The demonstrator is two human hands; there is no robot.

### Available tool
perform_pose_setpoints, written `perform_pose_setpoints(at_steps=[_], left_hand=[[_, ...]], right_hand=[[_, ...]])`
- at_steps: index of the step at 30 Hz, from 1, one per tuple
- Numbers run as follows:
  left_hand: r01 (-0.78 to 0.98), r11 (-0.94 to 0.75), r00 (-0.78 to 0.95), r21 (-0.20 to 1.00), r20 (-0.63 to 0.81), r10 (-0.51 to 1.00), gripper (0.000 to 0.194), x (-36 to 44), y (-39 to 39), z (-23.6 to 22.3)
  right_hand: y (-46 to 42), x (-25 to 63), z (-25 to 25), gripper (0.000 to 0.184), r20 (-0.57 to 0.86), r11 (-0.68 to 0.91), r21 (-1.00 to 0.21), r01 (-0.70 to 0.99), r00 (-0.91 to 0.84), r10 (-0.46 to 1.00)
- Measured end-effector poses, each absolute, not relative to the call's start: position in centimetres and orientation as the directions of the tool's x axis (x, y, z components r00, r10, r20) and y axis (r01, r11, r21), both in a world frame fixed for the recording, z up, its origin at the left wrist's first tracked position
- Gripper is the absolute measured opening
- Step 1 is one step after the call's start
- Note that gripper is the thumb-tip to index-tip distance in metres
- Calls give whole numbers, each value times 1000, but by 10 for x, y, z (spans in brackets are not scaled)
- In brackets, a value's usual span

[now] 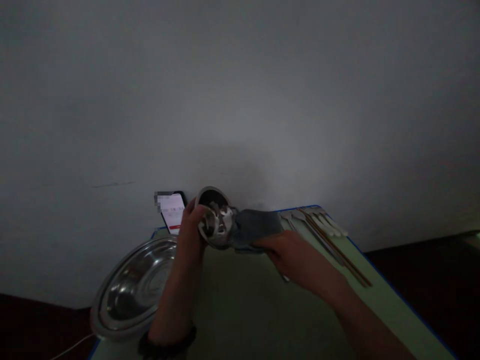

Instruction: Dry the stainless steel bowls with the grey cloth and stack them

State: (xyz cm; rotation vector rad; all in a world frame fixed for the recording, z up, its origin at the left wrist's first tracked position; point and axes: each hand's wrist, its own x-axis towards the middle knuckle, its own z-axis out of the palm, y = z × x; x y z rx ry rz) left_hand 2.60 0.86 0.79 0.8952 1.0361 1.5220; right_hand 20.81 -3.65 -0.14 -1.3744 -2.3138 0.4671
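My left hand [193, 222] grips a small shiny metal bowl [212, 220] by its left side, thumb over the rim. The bowl is tilted, so its inside faces me. My right hand [281, 247] is closed on a grey-blue cloth [257, 225], and the cloth's left end touches the bowl's right rim. Both hands are above the green table [232, 300]. Part of the right hand's fingers is hidden by the cloth.
A large metal basin [131, 285] stands at the table's left. Behind it a lit phone [172, 212] leans against the wall. Along the right lie wooden chopsticks [348, 257], metal utensils [318, 235] and several white-handled pieces [330, 225].
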Motion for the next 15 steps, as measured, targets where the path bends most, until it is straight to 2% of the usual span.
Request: perform_pose_setpoints(at_steps=[3, 5, 7, 9, 12, 13, 15], left_hand=[[-317, -135, -222, 939, 65, 973, 55, 12, 8, 11], [-307, -111, -178, 945, 57, 982, 55, 7, 8, 10], [-297, -68, -105, 952, 38, 994, 57, 7, 7, 7], [-311, -32, -19, 950, 28, 999, 57, 10, 5, 4], [-373, 62, 156, 926, -4, 988, 49, 18, -1, 2], [-380, 93, 205, 920, -14, 979, 45, 20, -3, 1], [-345, 82, 222, 935, -3, 975, 36, 22, -5, -1]], right_hand=[[-37, 191, -24, 35, 62, 516, -427, 742, -546, 836], [-36, 185, -35, 19, -76, 593, -453, 666, -691, 719], [-31, 188, -40, 22, -146, 558, -512, 653, -706, 693], [-25, 198, -40, 35, -83, 398, -629, 667, -567, 819], [-18, 210, -37, 50, -22, 145, -853, 502, -312, 950], [-16, 212, -37, 51, -27, 104, -886, 452, -275, 961], [-16, 213, -39, 44, 32, 128, -885, 448, -217, 976]])
